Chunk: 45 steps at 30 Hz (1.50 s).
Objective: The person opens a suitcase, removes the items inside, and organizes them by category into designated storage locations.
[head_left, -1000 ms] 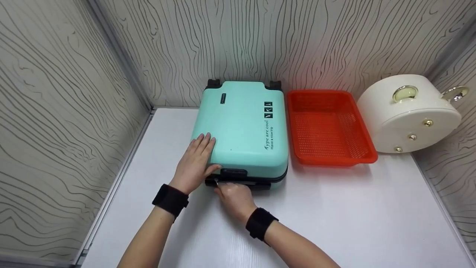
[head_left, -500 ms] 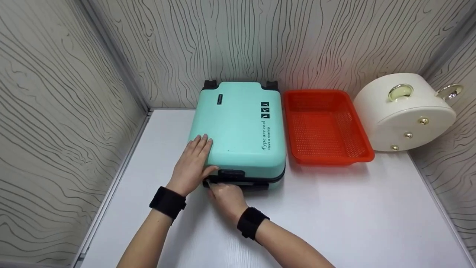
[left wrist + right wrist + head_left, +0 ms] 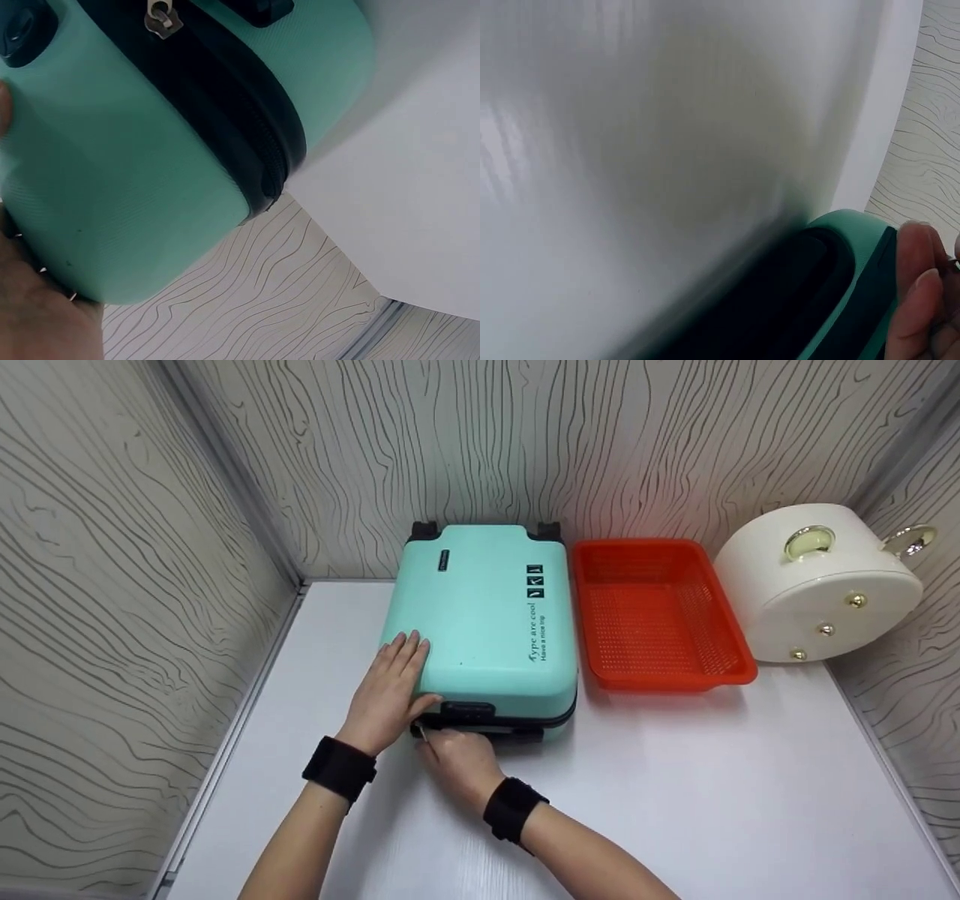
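Observation:
A mint-green suitcase (image 3: 480,615) lies flat with its wheels toward the back wall and its dark zipper band (image 3: 225,90) along the front. My left hand (image 3: 386,690) rests spread over the front left corner of the lid, thumb beside the black handle (image 3: 468,710). At that same corner my right hand (image 3: 465,765) pinches a small metal zipper pull (image 3: 422,732), fingers curled, just below the left thumb. A metal zipper slider (image 3: 163,22) shows on the band in the left wrist view. In the right wrist view, curled fingertips (image 3: 915,292) meet at the suitcase's edge.
A red perforated plastic basket (image 3: 652,682) stands right of the suitcase. Beyond it leans a round cream case (image 3: 780,570) with gold handles and studs. Wood-grain patterned panels (image 3: 495,442) enclose the white table (image 3: 712,802) at the back and sides.
My right hand has slid slightly left along the suitcase's front with the zipper pull, then stayed nearly still. The left hand has kept its place on the lid. The whole head view shifted a little.

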Available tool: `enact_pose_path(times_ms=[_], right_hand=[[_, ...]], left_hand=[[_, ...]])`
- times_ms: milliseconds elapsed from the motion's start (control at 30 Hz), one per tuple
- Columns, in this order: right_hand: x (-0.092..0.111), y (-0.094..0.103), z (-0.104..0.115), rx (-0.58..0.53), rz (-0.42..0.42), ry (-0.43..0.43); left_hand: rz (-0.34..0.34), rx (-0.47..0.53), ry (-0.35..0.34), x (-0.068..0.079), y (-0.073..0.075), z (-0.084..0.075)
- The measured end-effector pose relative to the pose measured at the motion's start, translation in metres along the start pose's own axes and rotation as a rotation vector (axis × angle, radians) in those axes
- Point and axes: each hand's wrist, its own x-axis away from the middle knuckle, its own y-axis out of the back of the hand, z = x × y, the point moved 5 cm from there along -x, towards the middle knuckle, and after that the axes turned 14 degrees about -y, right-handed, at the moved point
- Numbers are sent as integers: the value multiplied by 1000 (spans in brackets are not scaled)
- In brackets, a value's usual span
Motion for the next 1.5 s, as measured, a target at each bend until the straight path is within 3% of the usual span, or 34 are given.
enact_pose_path(times_ms=[100,233,467,533,633,833,933,1300,1400,1500], right_hand=[[3,7,-3,18,7,41],[11,28,-6,13,-21,177],[7,105,-31,-125,-235,403],[-3,125,-47,-119,-265,420],[-21,141,-77,-64,-203,351],[-43,133,-117,131,121,153],[-47,127,-118,178,196,134],[-55,117,-103,278,229,126],[-56,116,-103,282,225,128],[-55,115,-103,283,220,128]], left_hand=[[-6,-10,-4,-1,1,1],[-24,-22,-17,-1,1,1],[-33,-24,-21,1,1,-1],[-27,-27,-15,2,0,-1],[-22,-29,-11,4,0,-1],[-24,-26,-17,4,-1,-1],[-24,-29,-18,3,-2,-1],[-28,-20,-16,3,-4,0],[-67,14,-28,4,-4,0],[-159,75,-19,9,-4,-1]])
